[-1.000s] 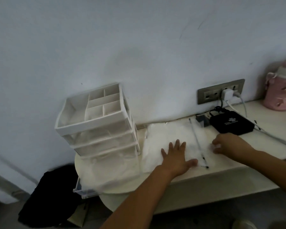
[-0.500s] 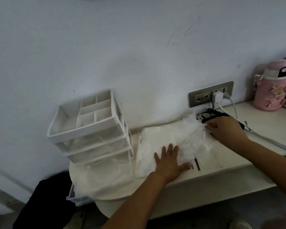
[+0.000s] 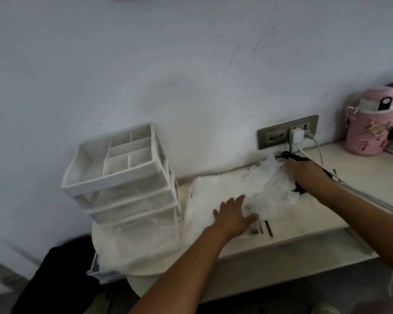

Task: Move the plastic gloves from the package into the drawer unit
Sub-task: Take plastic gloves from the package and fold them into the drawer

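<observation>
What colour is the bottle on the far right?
Pink; the bottle shows best in the head view.

The white plastic drawer unit [image 3: 120, 177] stands on the pale table [image 3: 327, 211]. Just right of the unit lies the flat clear plastic package [image 3: 204, 200], under the left hand [image 3: 234, 215]. Further right, the right hand [image 3: 302, 171] grips the thin clear plastic gloves [image 3: 268, 177]. Far right stands the round pink bottle [image 3: 365, 132]. In front of the unit sits a clear plastic drawer [image 3: 98, 271].

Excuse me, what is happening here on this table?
A person is emptying a package of plastic gloves on the table. The left hand presses flat on the package, and the right hand grips a bunch of them at its far right end. The drawer unit stands to the left, its lowest drawer pulled out, with thin plastic heaped over it.
</observation>
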{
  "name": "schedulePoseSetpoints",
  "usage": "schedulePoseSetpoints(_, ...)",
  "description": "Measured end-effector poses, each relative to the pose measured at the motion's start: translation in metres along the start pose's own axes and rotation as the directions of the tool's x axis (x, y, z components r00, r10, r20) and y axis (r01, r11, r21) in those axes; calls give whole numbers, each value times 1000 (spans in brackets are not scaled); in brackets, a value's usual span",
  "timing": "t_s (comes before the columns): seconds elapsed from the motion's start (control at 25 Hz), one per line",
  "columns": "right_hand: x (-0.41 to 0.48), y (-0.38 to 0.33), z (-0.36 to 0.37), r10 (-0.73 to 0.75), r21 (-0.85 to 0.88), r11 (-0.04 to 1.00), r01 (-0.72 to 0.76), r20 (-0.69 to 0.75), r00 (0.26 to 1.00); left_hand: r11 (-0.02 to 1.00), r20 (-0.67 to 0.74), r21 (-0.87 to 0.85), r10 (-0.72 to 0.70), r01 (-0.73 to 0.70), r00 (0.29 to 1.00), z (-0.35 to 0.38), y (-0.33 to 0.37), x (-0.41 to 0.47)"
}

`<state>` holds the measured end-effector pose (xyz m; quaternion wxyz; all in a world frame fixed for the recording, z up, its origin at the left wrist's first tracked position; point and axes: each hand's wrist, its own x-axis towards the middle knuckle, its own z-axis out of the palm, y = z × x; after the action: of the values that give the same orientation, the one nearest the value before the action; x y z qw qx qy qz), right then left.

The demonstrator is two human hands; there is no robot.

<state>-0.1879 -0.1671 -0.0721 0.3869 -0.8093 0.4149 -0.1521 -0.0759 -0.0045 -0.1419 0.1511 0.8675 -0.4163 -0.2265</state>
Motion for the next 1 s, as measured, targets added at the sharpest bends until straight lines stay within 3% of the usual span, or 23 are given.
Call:
schedulePoseSetpoints(0.16, -1, 7, 4, -68, -175, 982, 68, 8, 998, 981, 123, 113, 143, -157, 982, -5, 9, 2)
schedulePoseSetpoints(0.24, 2, 10, 5, -114, -241, 967, 84, -117, 987, 976, 159, 147, 139, -163, 977, -2, 8, 5)
schedulePoseSetpoints(0.36, 4, 5, -3, -325, -328, 918, 222, -305, 895, 973, 110, 111, 189, -201, 976, 4, 3, 5)
schedulePoseSetpoints(0.4, 1, -2, -8, -367, -243, 922, 301, -305, 879, 978, 43, 14, 207, -208, 977, 2, 2, 4)
schedulePoseSetpoints(0.48, -12, -23, -19, -326, 293, 880, 373, -198, 924, 923, -99, -360, 110, -138, 989, -9, 6, 1)
schedulePoseSetpoints(0.52, -22, -34, -23, -327, 551, 775, 308, -66, 943, 788, -118, -610, 16, -85, 993, -19, 9, 1)
schedulePoseSetpoints(0.56, -30, -43, -26, -350, 680, 700, 218, 60, 935, 551, -60, -834, -51, -21, 997, -30, 10, 2)
schedulePoseSetpoints(0.64, -39, -51, -27, -423, 690, 715, 116, 295, 857, 38, 96, -995, 5, 96, 995, -55, 8, -2)
schedulePoseSetpoints(0.68, -42, -54, -26, -455, 670, 737, 89, 395, 798, -92, 132, -986, 90, 141, 987, -67, 4, -7)
schedulePoseSetpoints(0.72, -45, -58, -24, -475, 655, 754, 53, 488, 732, -117, 155, -978, 162, 175, 974, -76, -1, -14)
schedulePoseSetpoints(0.8, -49, -65, -17, -508, 629, 776, 39, 589, 629, 22, 187, -982, 249, 187, 950, -89, -10, -30)
schedulePoseSetpoints(0.88, -47, -73, -4, -531, 617, 784, 67, 611, 587, 190, 180, -973, 287, 128, 941, -98, -24, -45)
schedulePoseSetpoints(1.0, -41, -83, 17, -575, 635, 771, 52, 659, 485, 274, 61, -961, 272, -17, 960, -109, -49, -65)
